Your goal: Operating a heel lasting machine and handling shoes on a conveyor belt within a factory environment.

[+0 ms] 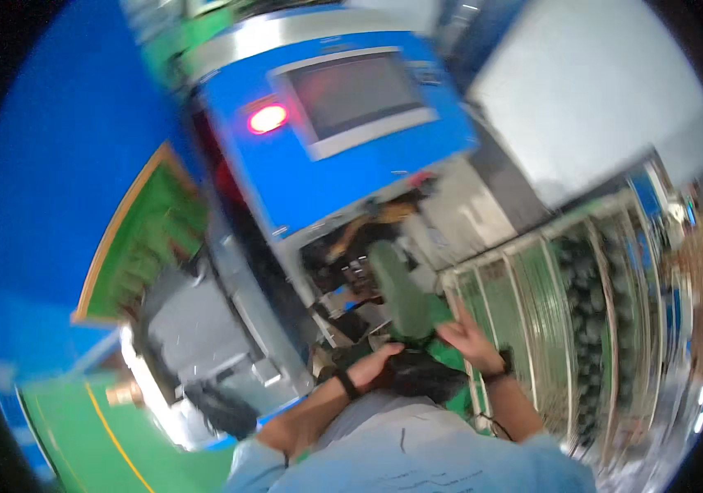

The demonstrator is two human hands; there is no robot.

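Observation:
A green, sole-shaped piece [402, 292], likely a shoe last, points away from me in front of my body. At its near end lies a soft black piece [424, 374] that looks like a shoe upper. My left hand [374, 367] grips the black piece's left edge with its fingers pressed together. On the other side my right hand [468, 337] is curled at its right edge, thumb toward the green piece and one finger sticking out. Motion blur hides the exact finger contact.
Beyond my hands stands a blue machine [343, 185] with a dark screen [356, 92] and a glowing red light [268, 120]. At right is a rack [524, 304] with several dark rounded items. A grey cabinet [195, 329] and a green board [142, 238] are at left.

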